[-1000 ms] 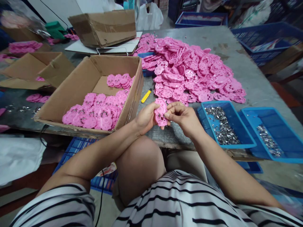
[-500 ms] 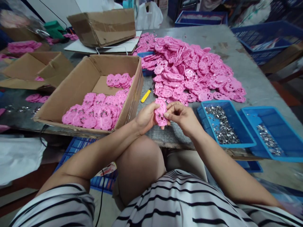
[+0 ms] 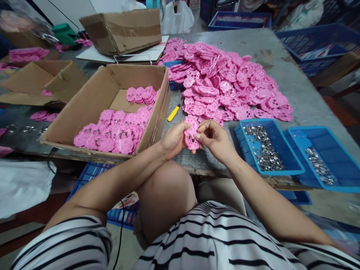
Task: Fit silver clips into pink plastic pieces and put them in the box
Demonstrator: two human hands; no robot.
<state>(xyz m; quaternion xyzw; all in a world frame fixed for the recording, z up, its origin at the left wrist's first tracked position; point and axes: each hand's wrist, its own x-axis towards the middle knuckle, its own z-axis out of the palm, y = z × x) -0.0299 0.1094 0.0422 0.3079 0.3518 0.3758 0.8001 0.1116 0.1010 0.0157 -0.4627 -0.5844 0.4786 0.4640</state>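
Observation:
My left hand [image 3: 173,140] grips a pink plastic piece [image 3: 191,132] with holes in it, held upright over the table's near edge. My right hand [image 3: 216,139] has its fingers pinched against the right side of that piece; whatever small thing sits between the fingertips is hidden. Just behind the hands lies a big heap of the same pink pieces [image 3: 225,82]. To the right stands a blue tray [image 3: 292,165] of small shiny metal parts [image 3: 260,146].
An open cardboard box [image 3: 92,101] at the left holds rows of pink pieces. A yellow-handled tool [image 3: 174,111] lies between box and heap. A second blue tray [image 3: 337,157] with metal parts is at far right. More boxes and blue crates stand behind.
Both hands stay together on the pink piece; the right fingers have shifted slightly against it. Nothing else has moved.

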